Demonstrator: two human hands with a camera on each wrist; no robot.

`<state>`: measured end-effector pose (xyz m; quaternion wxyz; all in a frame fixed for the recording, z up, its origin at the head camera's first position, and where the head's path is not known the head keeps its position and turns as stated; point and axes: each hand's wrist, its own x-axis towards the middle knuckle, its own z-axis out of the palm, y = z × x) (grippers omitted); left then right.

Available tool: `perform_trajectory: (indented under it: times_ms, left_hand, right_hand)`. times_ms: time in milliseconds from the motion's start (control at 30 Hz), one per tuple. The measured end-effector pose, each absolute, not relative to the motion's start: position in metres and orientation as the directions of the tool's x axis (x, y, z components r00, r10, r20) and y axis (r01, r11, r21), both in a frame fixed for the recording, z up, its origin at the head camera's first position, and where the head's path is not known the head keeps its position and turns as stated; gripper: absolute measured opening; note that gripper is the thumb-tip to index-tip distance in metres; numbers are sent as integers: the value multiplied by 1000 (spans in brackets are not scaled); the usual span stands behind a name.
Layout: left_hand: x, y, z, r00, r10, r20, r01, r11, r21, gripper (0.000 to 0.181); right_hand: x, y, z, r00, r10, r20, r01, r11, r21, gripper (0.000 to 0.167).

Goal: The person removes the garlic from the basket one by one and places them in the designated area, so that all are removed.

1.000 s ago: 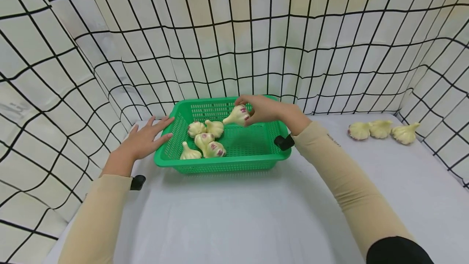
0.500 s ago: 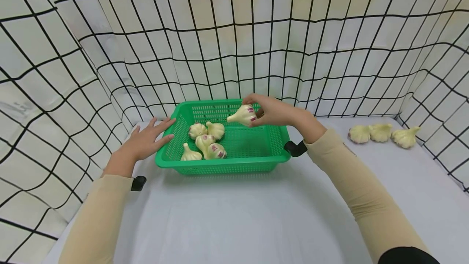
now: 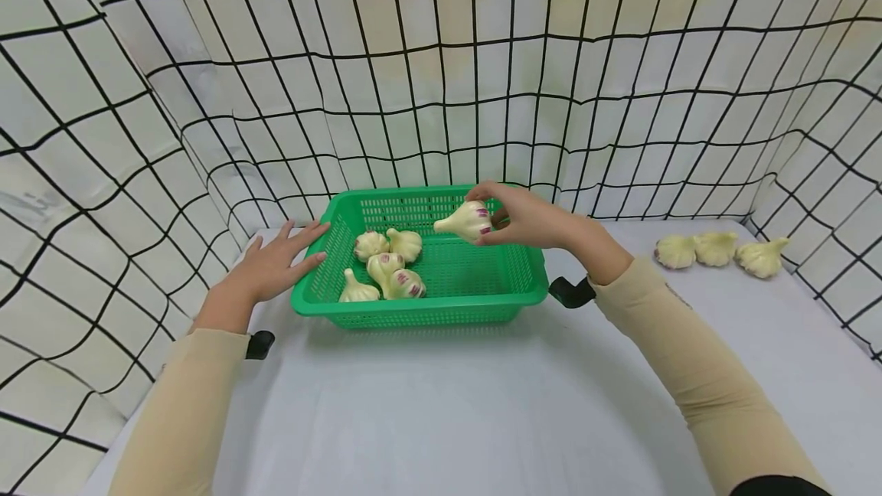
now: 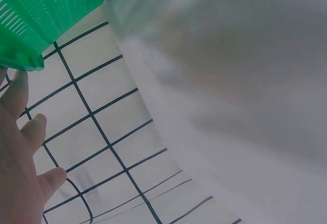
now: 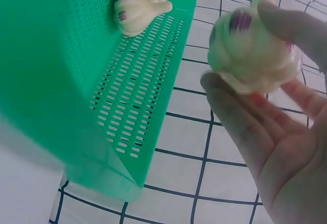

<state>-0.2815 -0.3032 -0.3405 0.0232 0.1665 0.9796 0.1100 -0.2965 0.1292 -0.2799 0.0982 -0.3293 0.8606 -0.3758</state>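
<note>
A garlic bulb (image 3: 466,222) with purple streaks is gripped between the thumb and fingers of my right hand (image 3: 527,218), above the right half of a green plastic basket (image 3: 413,303). The right wrist view shows the same garlic bulb (image 5: 250,50) resting against the fingers, with the thumb over it. My left hand (image 3: 272,262) lies with fingers spread and fairly straight at the basket's left rim. In the left wrist view, a fingertip (image 4: 19,81) touches the basket's rim (image 4: 23,63). Several garlic bulbs (image 3: 386,265) sit together in the left half of the basket.
Three more garlic bulbs (image 3: 717,246) lie in a row on the white table (image 3: 427,396), far to the right. A black grid net (image 3: 441,98) over pale walls encloses the table at the back and both sides.
My right hand has shifted a little to the right, carrying the garlic bulb with it. The left hand has stayed at the basket rim. The view has tipped slightly.
</note>
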Motion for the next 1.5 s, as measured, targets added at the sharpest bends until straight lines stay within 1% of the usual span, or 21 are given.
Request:
perform_trajectory:
  times_ms: [333, 567, 733, 967, 1167, 1500]
  left_hand:
    - [-282, -302, -341, -944, 331, -12, 320, 921, 221, 71]
    - [-281, -301, -339, -943, 334, -10, 323, 918, 229, 70]
    - [-280, -300, -337, -943, 334, -9, 323, 918, 230, 70]
    - [-280, -301, -339, -941, 337, -3, 328, 917, 226, 70]
    - [-280, -302, -340, -940, 341, 3, 333, 914, 232, 70]
    - [-282, -303, -342, -939, 344, 3, 335, 913, 232, 70]
  right_hand:
    - [-286, 150, -287, -830, -542, 133, -443, 493, -749, 67]
    - [-280, 167, -294, -850, -499, 169, -422, 453, -785, 68]
    - [-277, 180, -301, -878, -447, 170, -385, 450, -806, 70]
    - [-274, 198, -311, -890, -415, 190, -368, 406, -837, 71]
    - [-269, 215, -318, -909, -374, 186, -347, 429, -834, 70]
    - [-262, 238, -324, -924, -347, 163, -307, 418, -855, 70]
